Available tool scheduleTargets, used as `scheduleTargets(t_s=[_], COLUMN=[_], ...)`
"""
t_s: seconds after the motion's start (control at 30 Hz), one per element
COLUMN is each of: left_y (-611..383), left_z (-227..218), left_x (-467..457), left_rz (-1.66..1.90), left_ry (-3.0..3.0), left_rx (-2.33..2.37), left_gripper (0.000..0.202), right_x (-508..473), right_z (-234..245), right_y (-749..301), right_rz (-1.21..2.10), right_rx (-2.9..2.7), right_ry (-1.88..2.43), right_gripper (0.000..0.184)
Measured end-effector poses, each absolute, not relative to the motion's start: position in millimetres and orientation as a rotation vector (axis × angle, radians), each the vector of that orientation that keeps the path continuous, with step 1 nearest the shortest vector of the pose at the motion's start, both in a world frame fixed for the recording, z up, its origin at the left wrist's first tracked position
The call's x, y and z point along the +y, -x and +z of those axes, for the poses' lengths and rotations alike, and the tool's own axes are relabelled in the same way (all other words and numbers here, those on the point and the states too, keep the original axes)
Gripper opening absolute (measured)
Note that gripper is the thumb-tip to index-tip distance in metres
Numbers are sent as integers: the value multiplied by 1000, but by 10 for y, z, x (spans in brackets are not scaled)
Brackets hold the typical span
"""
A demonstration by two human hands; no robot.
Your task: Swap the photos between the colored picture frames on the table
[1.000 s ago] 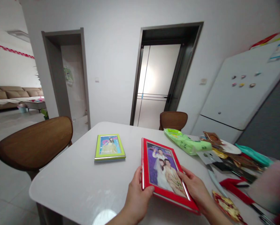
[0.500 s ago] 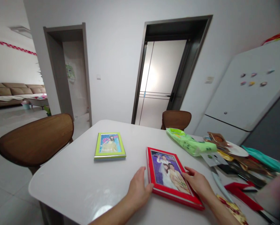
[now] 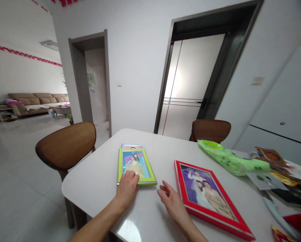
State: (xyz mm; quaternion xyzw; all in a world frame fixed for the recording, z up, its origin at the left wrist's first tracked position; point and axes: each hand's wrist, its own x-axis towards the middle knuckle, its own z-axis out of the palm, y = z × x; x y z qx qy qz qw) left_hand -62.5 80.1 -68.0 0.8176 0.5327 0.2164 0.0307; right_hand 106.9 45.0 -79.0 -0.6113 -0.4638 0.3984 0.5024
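Note:
A green picture frame (image 3: 136, 162) with a photo in it lies at the left of the table. My left hand (image 3: 127, 189) grips its near edge, fingers curled over the front and the thumb hidden. From behind its far edge peeks a light-blue frame (image 3: 131, 146), mostly covered by the green one. My right hand (image 3: 172, 202) is open and holds nothing, hovering between the two framed photos. Just to its right, a larger red picture frame (image 3: 206, 196) with a group photo lies face up, apart from the fingers as far as I can see.
On the right of the white table (image 3: 100, 188) lie a green plastic packet (image 3: 232, 160), brown wrappers (image 3: 271, 156) and other clutter. A wooden chair (image 3: 67, 144) stands at the left, another chair (image 3: 211, 130) at the far side.
Both hands have left the red frame and moved left. The left one has taken hold of the green frame, and a light-blue frame now shows behind it. The view has turned left.

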Motion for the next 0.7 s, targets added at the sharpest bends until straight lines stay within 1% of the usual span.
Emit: scheduleTargets(t_s=[0.03, 0.1, 0.13, 0.2, 0.27, 0.33, 0.4, 0.47, 0.57, 0.7], left_y=[627, 622, 613, 582, 540, 503, 497, 537, 675, 901], left_z=[-674, -640, -612, -545, -475, -411, -349, -286, -208, -264], left_x=[719, 565, 491, 344, 201, 70, -34, -100, -129, -102], left_rz=[666, 680, 689, 747, 882, 1062, 1210, 1294, 1363, 1400], left_ry=[-2533, -2545, -2548, -2528, -2447, -2299, -2130, -1940, -1600, -1243], left_rx=[1632, 1615, 1613, 1596, 1544, 1429, 1265, 1121, 972, 880], left_gripper=[21, 20, 20, 22, 25, 25, 25, 30, 41, 50], right_x=[475, 477, 456, 388, 300, 200, 84, -52, -261, -429], right_z=[-807, -780, -738, -618, -478, -347, -257, -231, -336, -658], right_y=[-1003, -871, -802, -663, -548, -481, -467, -487, -515, -460], right_rz=[1080, 1278, 1330, 1330, 1261, 1203, 1113, 960, 678, 356], right_rx=[-1010, -863, -824, -775, -732, -723, -783, -917, -1232, -1767], right_ry=[1418, 1216, 1100, 924, 860, 887, 982, 1120, 1216, 1008], right_gripper=[59, 58, 55, 49, 47, 47, 47, 49, 49, 43])
